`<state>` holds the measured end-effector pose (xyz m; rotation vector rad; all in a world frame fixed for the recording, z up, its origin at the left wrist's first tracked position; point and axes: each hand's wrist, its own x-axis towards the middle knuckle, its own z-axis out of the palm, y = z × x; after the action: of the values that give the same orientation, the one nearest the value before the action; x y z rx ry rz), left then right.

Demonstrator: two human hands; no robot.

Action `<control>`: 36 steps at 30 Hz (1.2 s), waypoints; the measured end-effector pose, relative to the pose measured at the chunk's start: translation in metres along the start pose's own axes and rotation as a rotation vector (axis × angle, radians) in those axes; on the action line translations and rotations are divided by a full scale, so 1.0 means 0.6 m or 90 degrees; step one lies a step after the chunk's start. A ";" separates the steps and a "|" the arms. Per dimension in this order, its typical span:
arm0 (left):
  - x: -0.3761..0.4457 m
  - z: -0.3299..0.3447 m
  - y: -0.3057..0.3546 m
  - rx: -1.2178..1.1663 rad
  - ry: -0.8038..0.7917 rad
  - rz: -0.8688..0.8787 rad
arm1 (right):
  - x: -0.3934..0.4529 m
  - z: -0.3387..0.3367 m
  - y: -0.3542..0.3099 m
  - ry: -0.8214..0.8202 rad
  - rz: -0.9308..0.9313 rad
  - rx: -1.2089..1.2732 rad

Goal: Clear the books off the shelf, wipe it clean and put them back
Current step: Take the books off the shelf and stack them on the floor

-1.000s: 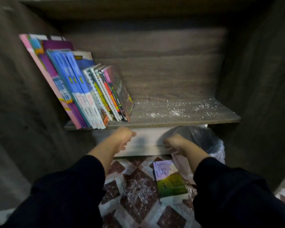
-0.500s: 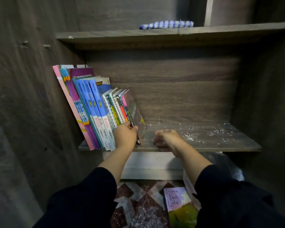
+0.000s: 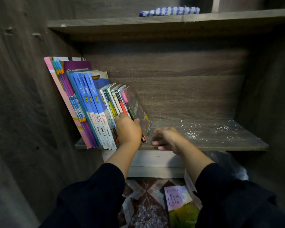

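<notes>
A row of books (image 3: pixel 87 102) leans to the left on the dark wooden shelf (image 3: pixel 212 143), against the left wall. My left hand (image 3: pixel 129 129) is closed around the lower ends of the small books (image 3: pixel 122 102) at the right end of the row. My right hand (image 3: pixel 166 139) rests on the shelf board just right of them, fingers curled and holding nothing. White crumbs (image 3: pixel 192 134) are scattered over the bare right part of the shelf. One book with a pink and green cover (image 3: pixel 181 206) lies on the floor below.
An upper shelf (image 3: pixel 171 22) carries a blue and white striped cloth (image 3: pixel 169 11). Dark wooden walls close in on both sides. Under the shelf stand a pale base board (image 3: pixel 155 163) and a grey plastic bag (image 3: pixel 229 165). The floor is patterned tile (image 3: pixel 143 203).
My view has tilted up from the floor to the shelf. Both hands rose from below the shelf edge; the left took hold of the small books and the right settled on the board.
</notes>
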<state>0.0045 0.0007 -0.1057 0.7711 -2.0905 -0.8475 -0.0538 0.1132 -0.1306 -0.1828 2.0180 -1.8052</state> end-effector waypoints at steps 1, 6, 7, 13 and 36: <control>0.001 0.000 0.001 0.005 0.001 0.008 | -0.001 0.005 -0.001 -0.019 -0.001 -0.007; 0.014 0.007 0.005 -0.005 -0.052 0.053 | 0.003 0.032 -0.007 -0.073 0.000 -0.037; 0.019 0.010 0.005 -0.026 -0.073 0.053 | 0.005 0.033 -0.006 -0.069 -0.002 -0.042; 0.045 0.020 -0.002 -0.011 -0.115 0.043 | 0.019 0.024 0.005 -0.081 0.006 -0.022; -0.104 -0.116 -0.004 -0.233 -0.463 -0.198 | -0.157 -0.123 0.083 -0.147 0.184 0.070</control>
<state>0.0952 0.0234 -0.0972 0.6499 -2.3274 -1.8417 0.0113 0.2231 -0.1533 -0.0583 1.6858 -1.6263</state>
